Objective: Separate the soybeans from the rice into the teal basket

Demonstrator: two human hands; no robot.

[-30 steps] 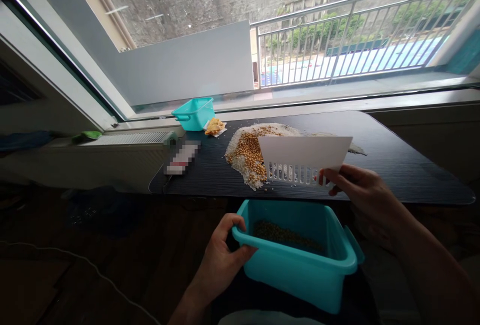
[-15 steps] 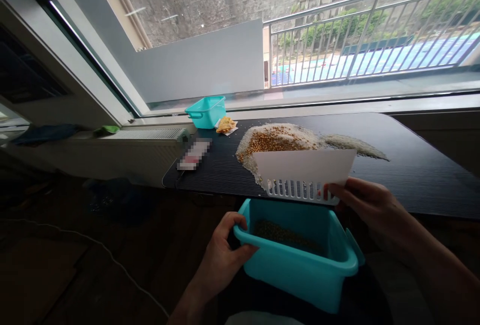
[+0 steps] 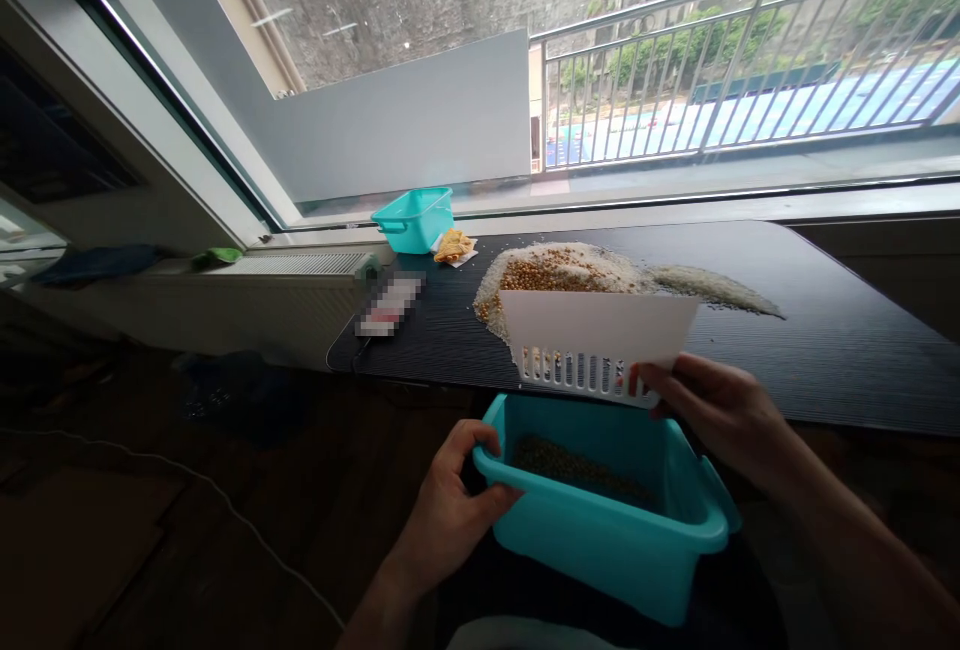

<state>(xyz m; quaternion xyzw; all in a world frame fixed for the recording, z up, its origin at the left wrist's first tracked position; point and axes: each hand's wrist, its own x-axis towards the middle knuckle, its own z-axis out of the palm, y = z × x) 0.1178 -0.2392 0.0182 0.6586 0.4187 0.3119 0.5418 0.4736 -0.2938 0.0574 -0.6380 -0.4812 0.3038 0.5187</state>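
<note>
My left hand (image 3: 466, 490) grips the near left corner of a turquoise plastic bin (image 3: 592, 528), thumb outside and fingers over the rim. Dark greenish grains (image 3: 574, 465) lie on the bin's bottom. Above the bin's far side, my right hand (image 3: 712, 405) pinches the right end of a white flat sheet (image 3: 596, 325) with a row of slots along its lower edge. The sheet stands tilted at the table's front edge and hides part of a pile (image 3: 566, 265) of white and orange-brown grains behind it.
On the dark table (image 3: 825, 330), a pale green-white grain heap (image 3: 712, 287) trails off to the right. A second turquoise bin (image 3: 414, 220) stands at the back left beside a crumpled yellowish item (image 3: 454, 247). A blurred flat object (image 3: 390, 305) lies at the left edge. A window borders the back.
The white slotted sheet and my right hand have shifted slightly left and up. The bin in my left hand has moved a little to the right.
</note>
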